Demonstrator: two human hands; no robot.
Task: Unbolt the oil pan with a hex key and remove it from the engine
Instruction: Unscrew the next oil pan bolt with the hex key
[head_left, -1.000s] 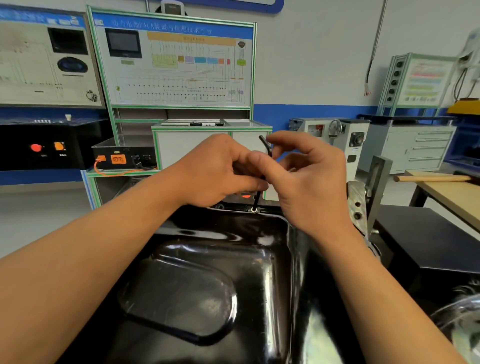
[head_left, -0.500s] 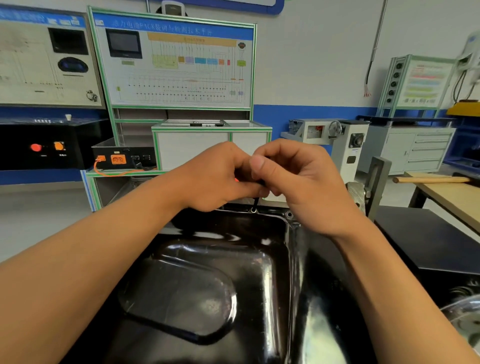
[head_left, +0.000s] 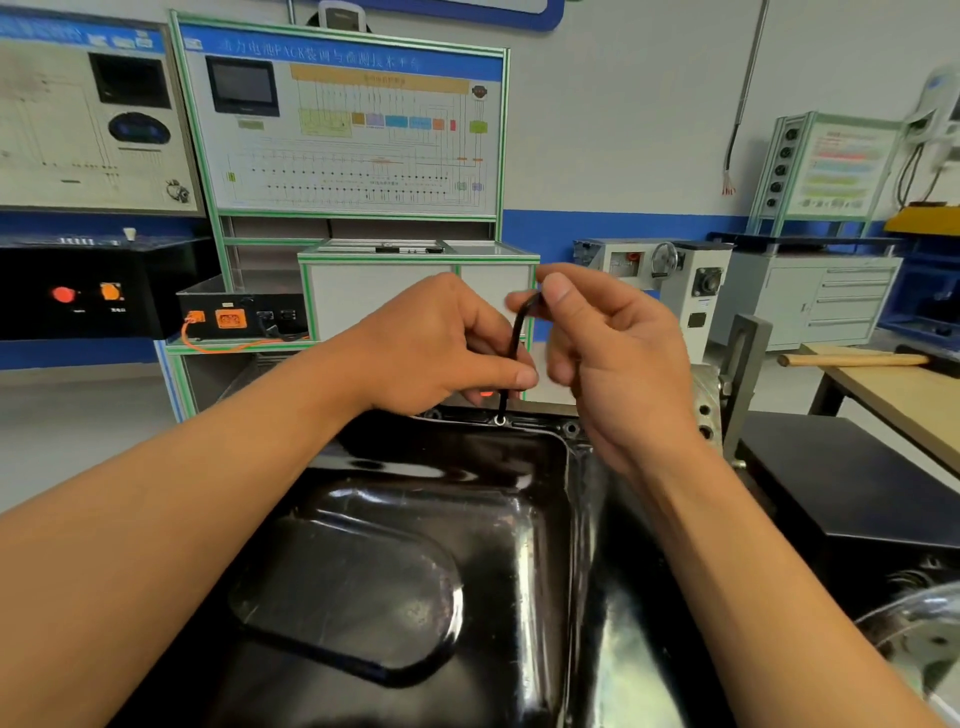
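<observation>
A glossy black oil pan (head_left: 405, 571) fills the lower middle of the view, bottom side up on the engine. A black hex key (head_left: 514, 353) stands upright with its tip in a bolt (head_left: 500, 420) on the pan's far flange. My left hand (head_left: 441, 345) pinches the key's shaft between thumb and fingers. My right hand (head_left: 618, 358) holds the key's bent top end at its fingertips. Two more bolt heads sit on the flange, one (head_left: 432, 414) to the left and one (head_left: 570, 428) to the right.
The grey engine stand bracket (head_left: 737, 374) rises just right of my right hand. A wooden bench (head_left: 904, 395) with a hammer handle (head_left: 852, 359) stands at the right. A green-framed training board (head_left: 343, 130) and a black control box (head_left: 244, 314) stand behind the engine.
My hands have risen and spread apart, so the hex key's shaft and bent top are exposed again. The key's tip stays in the same flange bolt.
</observation>
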